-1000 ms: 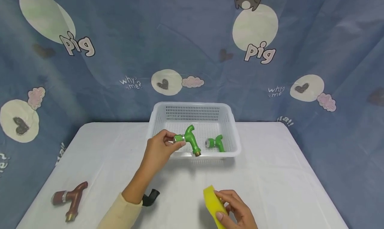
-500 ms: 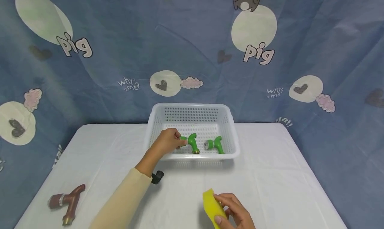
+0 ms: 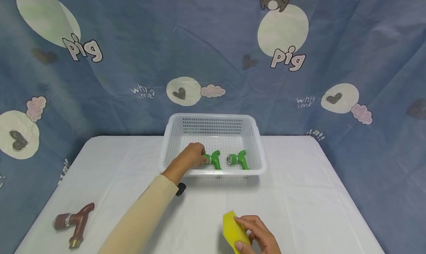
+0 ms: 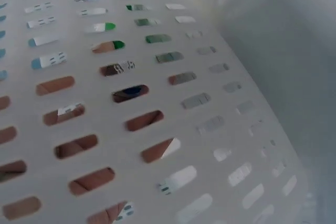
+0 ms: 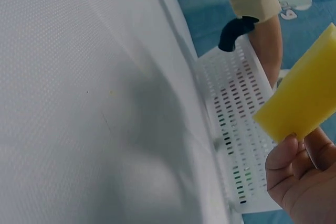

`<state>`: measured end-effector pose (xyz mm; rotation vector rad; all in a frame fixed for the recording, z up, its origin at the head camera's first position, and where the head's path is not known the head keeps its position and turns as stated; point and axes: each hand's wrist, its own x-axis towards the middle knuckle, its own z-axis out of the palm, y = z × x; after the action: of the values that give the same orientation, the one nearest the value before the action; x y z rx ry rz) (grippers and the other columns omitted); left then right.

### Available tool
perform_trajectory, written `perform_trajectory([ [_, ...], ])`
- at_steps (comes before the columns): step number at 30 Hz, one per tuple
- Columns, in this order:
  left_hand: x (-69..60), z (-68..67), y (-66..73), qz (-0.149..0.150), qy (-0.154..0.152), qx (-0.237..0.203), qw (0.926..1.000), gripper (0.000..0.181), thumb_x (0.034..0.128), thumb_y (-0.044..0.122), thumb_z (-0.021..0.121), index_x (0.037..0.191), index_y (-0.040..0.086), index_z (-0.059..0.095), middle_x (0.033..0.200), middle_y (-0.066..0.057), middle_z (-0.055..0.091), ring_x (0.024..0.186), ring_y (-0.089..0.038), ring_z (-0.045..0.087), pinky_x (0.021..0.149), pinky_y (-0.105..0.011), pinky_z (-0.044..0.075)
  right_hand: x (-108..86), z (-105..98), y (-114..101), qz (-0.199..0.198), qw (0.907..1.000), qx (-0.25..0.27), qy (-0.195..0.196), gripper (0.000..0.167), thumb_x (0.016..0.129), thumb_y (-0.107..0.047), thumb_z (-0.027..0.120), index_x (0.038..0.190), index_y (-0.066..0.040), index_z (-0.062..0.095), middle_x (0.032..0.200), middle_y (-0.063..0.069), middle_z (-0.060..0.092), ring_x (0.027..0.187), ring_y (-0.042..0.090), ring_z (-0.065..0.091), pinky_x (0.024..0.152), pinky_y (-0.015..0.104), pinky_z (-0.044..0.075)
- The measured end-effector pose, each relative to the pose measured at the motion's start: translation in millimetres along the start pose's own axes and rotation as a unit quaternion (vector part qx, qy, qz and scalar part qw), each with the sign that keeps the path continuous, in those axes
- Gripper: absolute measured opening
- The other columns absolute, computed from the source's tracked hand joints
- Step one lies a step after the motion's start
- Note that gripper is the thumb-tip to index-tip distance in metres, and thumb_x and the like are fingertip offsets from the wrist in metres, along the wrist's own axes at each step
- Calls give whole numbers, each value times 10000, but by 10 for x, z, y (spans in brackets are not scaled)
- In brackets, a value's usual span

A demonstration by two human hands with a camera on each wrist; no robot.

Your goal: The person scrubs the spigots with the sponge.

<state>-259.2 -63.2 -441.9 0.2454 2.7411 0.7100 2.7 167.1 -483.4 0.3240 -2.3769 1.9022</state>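
Observation:
In the head view, my left hand [image 3: 193,155] reaches into the white plastic basket [image 3: 213,172] and grips a green faucet [image 3: 215,159] by its knob end. A second green faucet [image 3: 238,159] lies in the basket to the right of it. My right hand [image 3: 259,233] pinches a yellow sponge [image 3: 233,230] between thumb and fingers, in front of the basket. The right wrist view shows the sponge [image 5: 304,93] held up by the fingertips. Only the basket's slotted wall [image 4: 157,98] fills the left wrist view, with patches of hand and green behind it.
A reddish-brown faucet [image 3: 78,222] with a brass end lies on the white-covered table [image 3: 316,202] at the left. A black bent piece [image 5: 236,32] sits at my left cuff. Behind the table hangs a blue printed cloth [image 3: 213,54].
My left hand has lowered the green faucet from above the basket's front rim down into it, beside the other one. My right hand has stayed nearly still with the sponge.

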Motion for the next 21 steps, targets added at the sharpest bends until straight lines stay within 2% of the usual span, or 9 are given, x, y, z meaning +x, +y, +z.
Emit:
perform_trajectory([
  [4, 36, 16, -6, 16, -40, 77, 10000, 313, 903, 176, 827, 1153, 6, 747, 1055, -108, 742, 916, -229, 677, 923, -467, 572, -3, 9, 18, 57, 10000, 1, 39, 484, 903, 11, 761, 1327, -218, 722, 1174, 43, 646, 913, 178, 582, 626, 281, 511],
  [8, 48, 28, -4, -9, -63, 92, 9999, 368, 916, 162, 809, 1235, -4, 730, 1167, -141, 736, 1054, -288, 691, 1000, -499, 547, -3, 23, 8, 288, 9995, 32, 116, 478, 894, -1, 774, 1309, -234, 733, 1168, 39, 651, 911, 188, 586, 634, 286, 508],
  [12, 12, 9, -12, -8, 101, 221, 9997, 451, 922, 170, 794, 1327, 1, 690, 1285, -160, 703, 1199, -349, 656, 1050, -523, 517, -3, 39, -12, 492, 9985, 15, 222, 466, 883, -19, 793, 1285, -249, 746, 1156, 23, 661, 907, 192, 591, 638, 290, 510],
  [15, -57, -50, -21, 60, 429, 242, 9988, 514, 912, 191, 806, 1370, 8, 664, 1343, -165, 677, 1245, -371, 633, 1056, -521, 513, -1, 47, -26, 532, 9982, -17, 269, 468, 877, -21, 800, 1282, -248, 747, 1158, 11, 667, 905, 192, 595, 638, 289, 514],
  [17, -128, -116, -23, 213, 777, 142, 9966, 534, 908, 190, 820, 1374, -11, 655, 1357, -188, 662, 1250, -385, 628, 1051, -520, 517, 3, 50, -36, 559, 9980, -18, 279, 468, 876, -23, 803, 1284, -245, 746, 1162, 7, 668, 904, 194, 598, 641, 290, 517],
  [21, -334, -264, -28, 526, 1505, -69, 9872, 595, 894, 183, 851, 1393, -48, 622, 1393, -242, 620, 1284, -418, 594, 1050, -547, 513, 8, 51, -60, 694, 9972, -2, 284, 455, 880, -39, 807, 1277, -254, 748, 1158, 1, 668, 908, 194, 604, 658, 294, 524],
])
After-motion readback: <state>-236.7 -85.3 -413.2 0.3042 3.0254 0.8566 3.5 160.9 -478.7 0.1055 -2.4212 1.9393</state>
